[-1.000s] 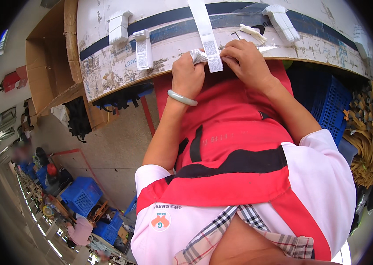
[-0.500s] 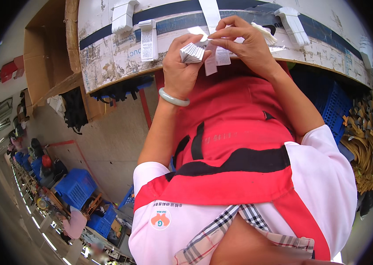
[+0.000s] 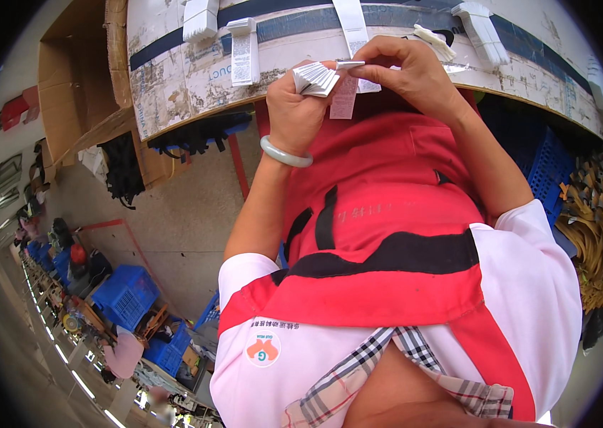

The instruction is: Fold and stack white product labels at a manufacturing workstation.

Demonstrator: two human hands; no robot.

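Observation:
My left hand (image 3: 293, 123), with a pale bangle at its wrist, is closed around a fanned bundle of folded white labels (image 3: 315, 80). Just right of the bundle, my right hand (image 3: 419, 78) pinches a small folded white label (image 3: 349, 64) between thumb and forefinger. That label's left end is close to the bundle; whether they touch I cannot tell. A printed label strip (image 3: 343, 101) hangs below the fingers, over the table's front edge. Farther back, a long white strip of labels (image 3: 351, 21) lies on the table, its near end partly behind my right hand.
Stacks of white labels lie on the worn table (image 3: 180, 85): one stack (image 3: 244, 57) near my left hand, another (image 3: 200, 20) at far left, a third (image 3: 483, 34) at right. White gloves (image 3: 435, 43) lie behind my right hand. A cardboard box (image 3: 80, 85) adjoins the table's left side.
The label between my right fingertips now shows as a short, flat folded piece beside the bundle. My right hand has shifted slightly right and nearer, and the hanging strips have changed position.

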